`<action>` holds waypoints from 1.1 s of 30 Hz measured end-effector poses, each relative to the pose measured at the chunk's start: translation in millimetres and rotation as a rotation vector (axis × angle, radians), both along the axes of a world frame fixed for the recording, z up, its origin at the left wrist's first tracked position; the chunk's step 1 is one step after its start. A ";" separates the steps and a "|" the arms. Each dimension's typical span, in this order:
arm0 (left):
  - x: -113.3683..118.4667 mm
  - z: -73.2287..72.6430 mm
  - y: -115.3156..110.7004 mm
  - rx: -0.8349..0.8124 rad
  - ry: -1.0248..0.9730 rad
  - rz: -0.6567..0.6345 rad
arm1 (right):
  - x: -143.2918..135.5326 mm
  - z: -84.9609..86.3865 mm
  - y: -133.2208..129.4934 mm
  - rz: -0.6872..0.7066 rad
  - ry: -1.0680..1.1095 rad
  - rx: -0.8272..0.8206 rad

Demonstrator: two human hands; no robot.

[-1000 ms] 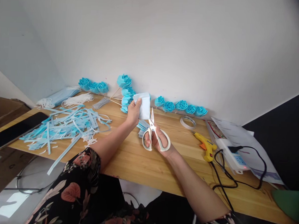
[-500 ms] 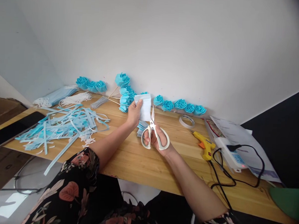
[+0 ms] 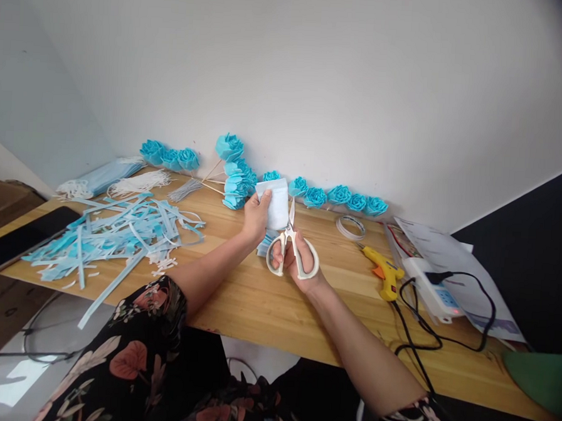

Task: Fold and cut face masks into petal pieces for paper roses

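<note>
My left hand [image 3: 256, 215] pinches a folded pale blue-white sheet [image 3: 278, 204] between thumb and fingers, above the middle of the wooden table [image 3: 239, 296]. White-handled scissors [image 3: 290, 234] are in my right hand [image 3: 301, 262], with thumb and fingers through the loops. Their blades point up and away along the right edge of the sheet; whether they touch it is hard to tell. Beneath the hands lies a small stack of light blue pieces [image 3: 265, 243], partly hidden by the scissors and my left hand.
Blue paper-like flowers [image 3: 237, 186] line the wall. Blue strips [image 3: 114, 233] and a phone [image 3: 25, 238] lie left. On the right are a tape roll [image 3: 350, 227], a yellow glue gun [image 3: 385, 276], a power strip [image 3: 434, 294] with black cables and papers [image 3: 466, 277].
My left hand and the sheet have moved slightly right, and the sheet is tilted a little. The scissors blades have shifted slightly right with their tips nearer together.
</note>
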State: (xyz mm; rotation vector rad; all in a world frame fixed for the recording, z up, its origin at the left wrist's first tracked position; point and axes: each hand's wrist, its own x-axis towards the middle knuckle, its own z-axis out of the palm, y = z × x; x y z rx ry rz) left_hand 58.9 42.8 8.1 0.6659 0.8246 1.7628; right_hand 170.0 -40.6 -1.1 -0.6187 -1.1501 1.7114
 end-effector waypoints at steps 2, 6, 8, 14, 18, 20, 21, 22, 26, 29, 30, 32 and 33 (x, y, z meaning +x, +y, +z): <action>-0.6 -1.2 1.3 -0.006 -0.004 0.000 | -0.8 0.5 -1.9 -0.019 -0.004 0.005; -1.5 -3.0 3.4 0.007 -0.014 0.004 | -2.4 2.4 -4.2 -0.060 0.010 0.003; -2.0 -3.2 3.8 0.010 -0.017 0.008 | -3.2 2.2 -4.2 -0.085 0.021 -0.009; -3.3 -1.9 4.1 0.000 -0.023 0.006 | -5.1 -1.7 -3.5 -0.094 0.050 -0.008; -4.5 -2.1 5.4 -0.016 -0.050 -0.002 | -5.6 -2.0 -1.9 -0.114 0.025 -0.039; -5.9 -2.6 6.5 -0.036 -0.065 -0.024 | -4.2 -1.3 0.0 -0.113 0.015 -0.054; -6.9 -2.9 7.2 -0.044 -0.070 -0.040 | -3.0 -0.9 1.1 -0.103 0.011 -0.058; -7.9 -3.1 7.8 -0.049 -0.073 -0.058 | -1.5 -0.5 2.2 -0.089 0.006 -0.058; -11.5 -2.5 9.4 -0.037 -0.086 -0.085 | 4.0 1.8 3.0 0.035 -0.025 -0.068; -12.3 -0.4 9.2 -0.013 -0.101 -0.068 | 4.7 3.2 0.4 0.090 -0.024 -0.075; -12.3 0.3 9.0 -0.008 -0.105 -0.064 | 4.5 3.3 -0.5 0.091 -0.029 -0.070; -12.7 1.3 8.9 -0.006 -0.113 -0.061 | 4.0 2.7 -1.2 0.086 -0.049 -0.059; -13.0 1.5 9.0 -0.008 -0.119 -0.062 | 3.9 1.9 -1.0 0.089 -0.060 -0.056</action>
